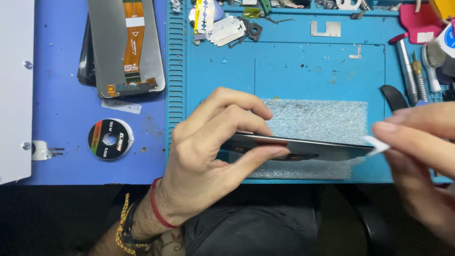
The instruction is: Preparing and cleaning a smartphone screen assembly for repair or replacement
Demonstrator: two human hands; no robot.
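Left hand (pixel 208 156) pinches a thin dark slab-shaped phone (pixel 303 148) edge-on, fingers on top, thumb below, held just above the blue silicone work mat (pixel 284 66). Right hand (pixel 422 147) grips a small white plastic pick (pixel 377 146), tip touching the phone's right end. Bubble-wrap sheet (pixel 322 118) lies on the mat beneath.

Left hand (pixel 213 156) grips a phone (pixel 303 148) edge-on; right hand (pixel 422 156) presses a white pick (pixel 377 146) against it.

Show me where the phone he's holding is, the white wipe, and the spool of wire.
phone (pixel 327 149), head view, on its dark upturned edge.
white wipe (pixel 377 145), head view, on its tip at the phone's end.
spool of wire (pixel 110 139), head view, on its black label face.
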